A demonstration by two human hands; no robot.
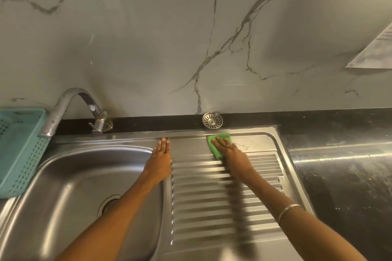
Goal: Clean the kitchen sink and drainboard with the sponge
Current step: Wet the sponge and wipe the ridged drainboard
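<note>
Sponge [219, 144], green — lies flat at the far end of the steel drainboard [224, 193], pressed under the straight fingers of the right hand [230, 152]. Left hand [160, 160] — fingers straight and together, resting flat on the ridge between drainboard and sink [70, 180]. Strainer [212, 120] sits on the dark ledge behind the sponge. Faucet [70, 106] arches over the sink; teal basket [17, 150] at left.

Right hand [230, 150] presses flat on green sponge [218, 144], far drainboard [224, 193]; strainer [212, 120] beyond its fingertips. Left hand [160, 159] flat on sink [70, 186] divider, fingers straight.
</note>
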